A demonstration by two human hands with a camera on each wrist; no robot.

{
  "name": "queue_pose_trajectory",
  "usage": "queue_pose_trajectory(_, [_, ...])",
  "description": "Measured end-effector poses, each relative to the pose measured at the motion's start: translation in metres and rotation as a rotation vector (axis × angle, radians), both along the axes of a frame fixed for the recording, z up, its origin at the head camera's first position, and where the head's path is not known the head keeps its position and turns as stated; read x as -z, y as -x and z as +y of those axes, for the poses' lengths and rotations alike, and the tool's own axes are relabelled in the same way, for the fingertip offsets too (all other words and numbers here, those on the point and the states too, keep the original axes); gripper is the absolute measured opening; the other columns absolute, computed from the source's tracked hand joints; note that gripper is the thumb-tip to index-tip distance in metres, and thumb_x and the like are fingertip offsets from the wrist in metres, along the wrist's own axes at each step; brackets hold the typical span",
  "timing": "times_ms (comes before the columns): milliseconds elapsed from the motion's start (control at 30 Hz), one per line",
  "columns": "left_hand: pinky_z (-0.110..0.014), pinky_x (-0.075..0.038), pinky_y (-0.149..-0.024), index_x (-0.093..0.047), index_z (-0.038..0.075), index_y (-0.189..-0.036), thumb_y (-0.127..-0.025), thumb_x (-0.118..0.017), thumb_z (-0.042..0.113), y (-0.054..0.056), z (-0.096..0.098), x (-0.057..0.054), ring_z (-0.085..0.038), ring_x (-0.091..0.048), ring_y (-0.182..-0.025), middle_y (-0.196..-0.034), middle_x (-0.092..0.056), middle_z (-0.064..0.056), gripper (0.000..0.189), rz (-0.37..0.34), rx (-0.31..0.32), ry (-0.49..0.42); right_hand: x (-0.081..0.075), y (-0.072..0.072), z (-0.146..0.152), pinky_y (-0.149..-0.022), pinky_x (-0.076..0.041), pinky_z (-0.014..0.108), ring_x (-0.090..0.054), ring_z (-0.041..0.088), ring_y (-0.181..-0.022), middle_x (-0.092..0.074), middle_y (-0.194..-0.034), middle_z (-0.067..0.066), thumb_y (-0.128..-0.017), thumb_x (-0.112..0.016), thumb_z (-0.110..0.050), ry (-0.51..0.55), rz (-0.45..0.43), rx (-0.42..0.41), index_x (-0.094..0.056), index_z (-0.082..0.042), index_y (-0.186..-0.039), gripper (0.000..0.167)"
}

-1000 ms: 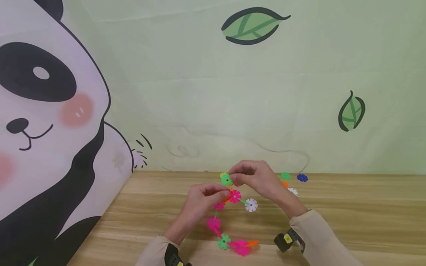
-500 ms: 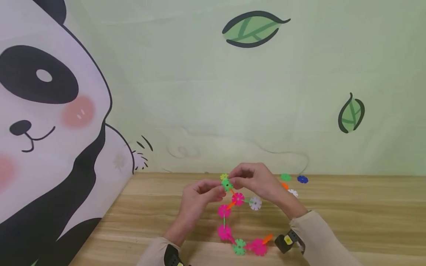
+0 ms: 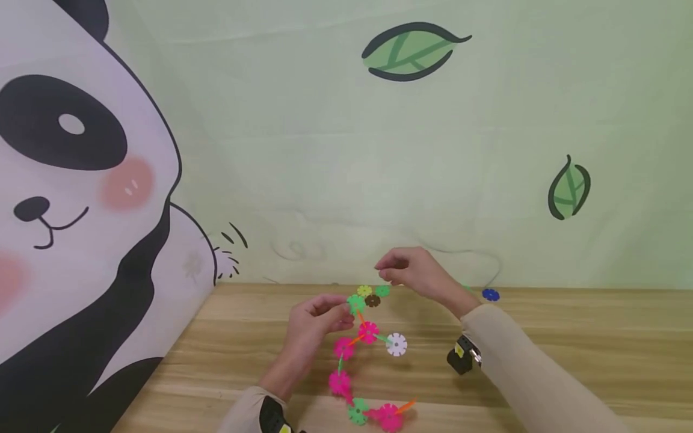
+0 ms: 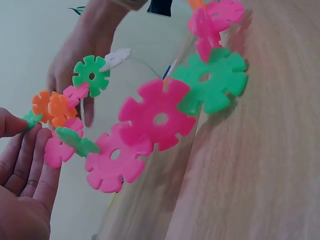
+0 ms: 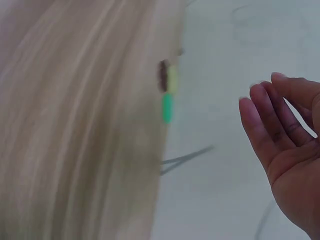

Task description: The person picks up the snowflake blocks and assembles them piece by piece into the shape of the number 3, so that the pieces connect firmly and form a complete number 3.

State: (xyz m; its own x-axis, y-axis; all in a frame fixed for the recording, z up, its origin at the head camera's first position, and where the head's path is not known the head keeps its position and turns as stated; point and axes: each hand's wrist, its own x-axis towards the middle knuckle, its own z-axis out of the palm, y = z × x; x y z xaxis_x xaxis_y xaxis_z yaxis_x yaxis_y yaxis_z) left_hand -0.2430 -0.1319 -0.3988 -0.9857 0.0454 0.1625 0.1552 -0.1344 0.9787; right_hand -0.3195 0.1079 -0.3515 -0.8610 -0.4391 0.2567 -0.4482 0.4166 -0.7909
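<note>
My left hand (image 3: 320, 317) pinches a green snowflake disc (image 3: 355, 304) at the top end of a linked chain of slotted plastic discs. Below it the chain curves down through orange, green and several pink discs (image 3: 369, 332), with a white disc (image 3: 396, 344) on a side branch. In the left wrist view, thumb and fingertips grip the edge-on green disc (image 4: 33, 120), and big pink discs (image 4: 159, 116) hang close to the camera. My right hand (image 3: 414, 272) is raised above the table's back edge, apart from the chain. Nothing shows between its loosely bent fingers (image 5: 257, 120).
Loose yellow (image 3: 364, 290), brown (image 3: 372, 300) and green discs (image 3: 382, 291) lie near the table's back edge, just beyond the chain. A blue disc (image 3: 491, 294) lies farther right, by my right sleeve (image 3: 530, 361). Behind the wooden table (image 3: 260, 337) hangs a printed panda cloth (image 3: 303, 150).
My right hand has let go of the green disc and moved up and right. My left hand keeps hold of it; the chain swung right, then back left, uncovering the brown and green loose discs.
</note>
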Motion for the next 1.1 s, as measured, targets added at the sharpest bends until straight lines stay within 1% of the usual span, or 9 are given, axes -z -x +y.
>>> queue_pose_trajectory(200, [-0.038, -0.066, -0.081, -0.071, -0.012, -0.109, -0.094, -0.071, -0.004, 0.001, -0.001, 0.003, -0.025, -0.075, -0.08, -0.091, -0.072, -0.01, 0.017, -0.011, 0.026, -0.003, 0.021, 0.026, -0.011, -0.095, -0.06, 0.041, -0.072, 0.027, -0.104, -0.077, -0.107, 0.011, -0.099, -0.072, -0.001, -0.14, 0.04, -0.002, -0.075, 0.004, -0.115, 0.018])
queue_pose_trajectory(367, [-0.039, -0.066, -0.082, -0.069, -0.011, -0.107, -0.093, -0.071, -0.002, 0.001, 0.001, 0.005, -0.022, -0.074, -0.081, -0.091, -0.071, -0.009, 0.016, -0.001, 0.055, 0.001, 0.035, 0.036, -0.022, -0.102, -0.057, 0.045, -0.071, 0.032, -0.111, -0.075, -0.116, 0.018, -0.097, -0.071, 0.004, -0.242, 0.077, -0.014, -0.074, 0.005, -0.118, 0.022])
queue_pose_trajectory(467, [-0.04, -0.066, -0.081, -0.07, -0.01, -0.105, -0.093, -0.071, -0.002, 0.001, 0.001, 0.006, -0.022, -0.073, -0.08, -0.091, -0.071, -0.009, 0.015, 0.0, 0.056, 0.003, 0.04, 0.038, -0.029, -0.105, -0.055, 0.048, -0.069, 0.033, -0.116, -0.076, -0.119, 0.016, -0.098, -0.068, 0.006, -0.295, 0.1, -0.02, -0.075, 0.003, -0.12, 0.024])
queue_pose_trajectory(567, [-0.04, -0.066, -0.081, -0.07, -0.01, -0.105, -0.092, -0.071, -0.002, 0.001, 0.002, 0.006, -0.021, -0.073, -0.08, -0.09, -0.071, -0.009, 0.015, -0.003, 0.051, -0.004, 0.044, 0.038, -0.035, -0.102, -0.057, 0.047, -0.073, 0.03, -0.107, -0.077, -0.114, 0.016, -0.098, -0.065, 0.008, -0.326, 0.119, -0.056, -0.075, 0.004, -0.12, 0.025])
queue_pose_trajectory(633, [-0.04, -0.066, -0.081, -0.069, -0.01, -0.106, -0.092, -0.071, -0.002, 0.001, 0.002, 0.005, -0.02, -0.073, -0.08, -0.09, -0.071, -0.009, 0.016, -0.001, 0.054, -0.01, 0.046, 0.037, -0.038, -0.101, -0.057, 0.046, -0.074, 0.028, -0.103, -0.077, -0.11, 0.014, -0.098, -0.065, 0.009, -0.368, 0.155, -0.076, -0.075, 0.004, -0.118, 0.023])
queue_pose_trajectory(733, [-0.04, -0.066, -0.081, -0.069, -0.011, -0.106, -0.092, -0.072, -0.003, 0.001, 0.003, 0.004, -0.02, -0.073, -0.08, -0.09, -0.071, -0.008, 0.017, 0.001, 0.061, -0.015, 0.048, 0.034, -0.039, -0.1, -0.058, 0.045, -0.073, 0.027, -0.103, -0.078, -0.105, 0.012, -0.097, -0.066, 0.009, -0.433, 0.211, -0.084, -0.077, 0.003, -0.116, 0.022])
queue_pose_trajectory(800, [-0.04, -0.066, -0.081, -0.069, -0.011, -0.107, -0.093, -0.072, -0.002, 0.001, 0.002, 0.003, -0.019, -0.072, -0.081, -0.09, -0.071, -0.008, 0.017, 0.003, 0.065, -0.013, 0.049, 0.033, -0.039, -0.1, -0.057, 0.046, -0.072, 0.028, -0.105, -0.077, -0.105, 0.011, -0.097, -0.066, 0.009, -0.459, 0.223, -0.076, -0.077, 0.002, -0.114, 0.021])
queue_pose_trajectory(1000, [-0.04, -0.066, -0.08, -0.069, -0.009, -0.106, -0.094, -0.071, -0.002, 0.001, 0.0, 0.005, -0.02, -0.072, -0.082, -0.091, -0.071, -0.009, 0.014, 0.002, 0.068, -0.006, 0.046, 0.033, -0.036, -0.099, -0.056, 0.044, -0.067, 0.027, -0.103, -0.072, -0.103, 0.008, -0.092, -0.072, 0.007, -0.515, 0.211, -0.056, -0.078, -0.001, -0.106, 0.017])
queue_pose_trajectory(1100, [-0.04, -0.066, -0.08, -0.07, -0.009, -0.105, -0.094, -0.071, -0.001, 0.001, -0.001, 0.005, -0.021, -0.072, -0.082, -0.092, -0.071, -0.009, 0.014, -0.006, 0.07, 0.002, 0.045, 0.034, -0.035, -0.094, -0.057, 0.041, -0.064, 0.024, -0.097, -0.068, -0.098, 0.005, -0.092, -0.075, 0.003, -0.537, 0.211, -0.064, -0.079, -0.001, -0.104, 0.013])
